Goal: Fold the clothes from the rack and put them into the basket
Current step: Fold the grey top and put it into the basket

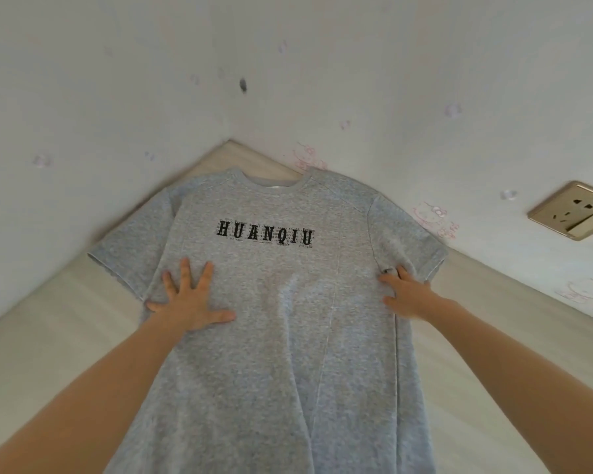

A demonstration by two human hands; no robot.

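Observation:
A grey short-sleeved T-shirt (281, 302) with black "HUANQIU" lettering lies spread flat, front up, on a pale bed surface (48, 336), its collar toward the room corner. My left hand (189, 299) presses flat on the shirt's left chest with its fingers spread wide. My right hand (406, 294) rests on the shirt at the right armpit, beside the right sleeve; its fingertips look curled into the cloth there, though whether they pinch it is unclear. No rack or basket is in view.
Two white walls with faint pink cartoon prints meet in a corner behind the collar. A gold-framed wall socket (572, 210) sits on the right wall. Bare bed surface shows on both sides of the shirt.

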